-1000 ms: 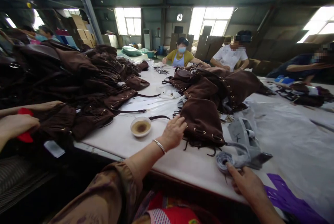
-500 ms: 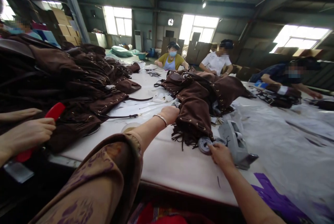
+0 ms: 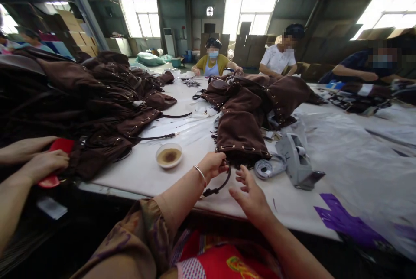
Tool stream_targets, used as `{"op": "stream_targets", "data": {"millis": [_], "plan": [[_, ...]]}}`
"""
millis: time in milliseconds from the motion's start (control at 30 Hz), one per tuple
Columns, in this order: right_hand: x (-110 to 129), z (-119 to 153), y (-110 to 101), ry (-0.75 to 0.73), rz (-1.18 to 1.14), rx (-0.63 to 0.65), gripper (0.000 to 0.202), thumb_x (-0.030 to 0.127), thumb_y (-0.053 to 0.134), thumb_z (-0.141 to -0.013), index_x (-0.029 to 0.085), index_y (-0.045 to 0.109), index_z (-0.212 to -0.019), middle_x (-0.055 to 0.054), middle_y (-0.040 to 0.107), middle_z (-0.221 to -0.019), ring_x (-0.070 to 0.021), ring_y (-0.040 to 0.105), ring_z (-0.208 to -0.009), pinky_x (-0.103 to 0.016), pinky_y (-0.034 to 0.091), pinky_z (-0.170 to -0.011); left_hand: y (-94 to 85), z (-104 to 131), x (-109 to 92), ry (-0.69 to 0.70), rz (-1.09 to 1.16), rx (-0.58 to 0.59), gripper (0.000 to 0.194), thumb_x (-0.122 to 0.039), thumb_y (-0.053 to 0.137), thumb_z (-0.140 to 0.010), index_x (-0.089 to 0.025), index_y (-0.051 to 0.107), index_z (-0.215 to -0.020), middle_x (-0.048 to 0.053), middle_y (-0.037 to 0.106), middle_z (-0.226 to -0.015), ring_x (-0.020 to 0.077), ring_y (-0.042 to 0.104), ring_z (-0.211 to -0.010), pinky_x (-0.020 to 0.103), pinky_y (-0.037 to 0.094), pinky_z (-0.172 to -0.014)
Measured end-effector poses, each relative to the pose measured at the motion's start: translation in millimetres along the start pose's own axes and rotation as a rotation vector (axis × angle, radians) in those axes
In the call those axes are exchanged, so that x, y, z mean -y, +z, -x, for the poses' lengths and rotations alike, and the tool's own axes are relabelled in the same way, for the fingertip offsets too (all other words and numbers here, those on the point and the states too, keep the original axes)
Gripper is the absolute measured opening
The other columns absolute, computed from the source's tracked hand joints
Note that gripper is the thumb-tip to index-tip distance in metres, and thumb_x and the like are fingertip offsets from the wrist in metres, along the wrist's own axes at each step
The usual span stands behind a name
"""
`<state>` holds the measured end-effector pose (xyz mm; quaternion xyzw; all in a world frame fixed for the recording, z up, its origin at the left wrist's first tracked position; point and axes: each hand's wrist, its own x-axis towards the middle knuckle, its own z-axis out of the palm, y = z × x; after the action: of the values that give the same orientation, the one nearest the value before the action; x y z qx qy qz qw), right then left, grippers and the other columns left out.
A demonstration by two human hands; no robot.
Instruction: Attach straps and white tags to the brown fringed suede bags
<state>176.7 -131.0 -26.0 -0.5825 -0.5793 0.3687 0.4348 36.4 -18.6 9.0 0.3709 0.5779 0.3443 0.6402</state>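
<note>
My left hand (image 3: 215, 165), with a bracelet on its wrist, is closed on a thin dark strap (image 3: 224, 183) at the near edge of a brown bag (image 3: 238, 134). The strap curves down to a small buckle over the table. The bag lies with its gold-eyelet rim towards me. My right hand (image 3: 250, 192) hovers just in front of that rim, fingers apart and holding nothing. Beside it, to the right, lies a coiled grey band (image 3: 264, 169). A grey tape dispenser (image 3: 297, 162) stands right of the coil.
A bowl of brown liquid (image 3: 169, 156) stands left of my arm. More brown bags (image 3: 107, 84) are heaped at the left. Another person's hands there hold a red object (image 3: 60, 147). Plastic sheeting (image 3: 357, 157) covers the right side. Several people work across the table.
My left hand has come nearer and now grips the strap. The bag's eyelet rim has shifted towards me. My right hand has left the grey coil and moved left, its fingers spread.
</note>
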Motion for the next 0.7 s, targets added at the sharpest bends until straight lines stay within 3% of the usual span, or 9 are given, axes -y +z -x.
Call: {"op": "stream_targets", "data": {"millis": [100,200,300,367,467,533,600,633,700], "plan": [[8,-2,25,0.193,-0.277,0.089,0.082,0.041,0.071,-0.069,0.017,0.037,-0.140,-0.007,0.068,-0.098,-0.0238,0.067,-0.089,-0.036,0.053,-0.076,7.4,9,2,0.048,0.031,-0.025,0.010,-0.016,0.053,-0.086,-0.012,0.056,-0.094,-0.003,0.050,-0.064,0.0061,0.053,-0.054,0.020,0.055,-0.061],[4,-2,19,0.242,-0.185,0.107,0.060,0.036,0.059,-0.077,0.015,0.047,-0.131,0.001,0.063,-0.071,-0.0210,0.065,-0.067,-0.034,0.051,-0.065,-12.1,16,8,0.144,-0.091,-0.105,0.036,-0.020,0.055,-0.086,-0.011,0.050,-0.120,-0.003,0.054,-0.067,0.0090,0.056,-0.054,0.023,0.055,-0.059],[-1,6,-1,-0.039,0.314,0.134,0.030,0.027,0.052,-0.083,0.020,0.063,-0.109,-0.005,0.068,-0.084,-0.0223,0.066,-0.082,-0.034,0.049,-0.077,-43.9,19,26,0.335,-0.584,-0.206,0.052,-0.027,0.057,-0.086,-0.013,0.043,-0.134,0.002,0.063,-0.073,0.0157,0.063,-0.063,0.028,0.054,-0.065],[-4,11,-10,-0.199,0.630,0.174,0.021,0.023,0.047,-0.087,0.022,0.066,-0.096,-0.008,0.070,-0.092,-0.0230,0.066,-0.090,-0.032,0.046,-0.079,-58.6,21,40,0.434,-0.941,-0.252,0.038,-0.027,0.054,-0.088,-0.014,0.053,-0.124,0.007,0.068,-0.082,0.0198,0.066,-0.076,0.031,0.052,-0.074],[-11,13,-13,-0.246,0.959,0.153,0.019,0.028,0.048,-0.091,0.022,0.065,-0.089,-0.007,0.070,-0.082,-0.0219,0.067,-0.075,-0.029,0.043,-0.063,-64.3,27,54,0.538,-1.302,-0.290,0.020,-0.016,0.046,-0.089,-0.014,0.062,-0.102,0.013,0.069,-0.092,0.0244,0.065,-0.087,0.035,0.052,-0.078],[-16,10,-11,-0.267,1.067,0.091,0.021,0.037,0.052,-0.091,0.022,0.063,-0.082,-0.005,0.069,-0.074,-0.0207,0.066,-0.064,-0.028,0.038,-0.055,-61.4,33,55,0.615,-1.416,-0.364,0.022,-0.009,0.045,-0.086,-0.011,0.063,-0.098,0.017,0.067,-0.097,0.0283,0.063,-0.097,0.041,0.051,-0.082],[-22,5,-10,-0.352,1.065,0.052,0.029,0.044,0.052,-0.092,0.021,0.061,-0.075,-0.005,0.068,-0.069,-0.0196,0.064,-0.060,-0.028,0.037,-0.053,-57.0,43,51,0.741,-1.432,-0.469,0.028,-0.006,0.044,-0.085,-0.007,0.062,-0.107,0.022,0.063,-0.113,0.0325,0.056,-0.114,0.048,0.047,-0.093],[-25,3,-9,-0.420,1.025,0.054,0.033,0.045,0.050,-0.093,0.021,0.061,-0.073,-0.004,0.067,-0.068,-0.0190,0.064,-0.059,-0.028,0.038,-0.053,-54.5,50,49,0.834,-1.418,-0.463,0.032,-0.006,0.044,-0.086,-0.006,0.059,-0.114,0.023,0.058,-0.124,0.0331,0.050,-0.123,0.050,0.043,-0.100],[-28,-2,-8,-0.563,0.890,0.083,0.037,0.042,0.043,-0.097,0.021,0.061,-0.073,-0.005,0.066,-0.068,-0.0178,0.064,-0.061,-0.027,0.042,-0.058,-48.8,63,47,1.061,-1.368,-0.225,0.043,-0.012,0.046,-0.087,-0.008,0.051,-0.130,0.021,0.048,-0.139,0.0307,0.043,-0.132,0.047,0.037,-0.108]]}}
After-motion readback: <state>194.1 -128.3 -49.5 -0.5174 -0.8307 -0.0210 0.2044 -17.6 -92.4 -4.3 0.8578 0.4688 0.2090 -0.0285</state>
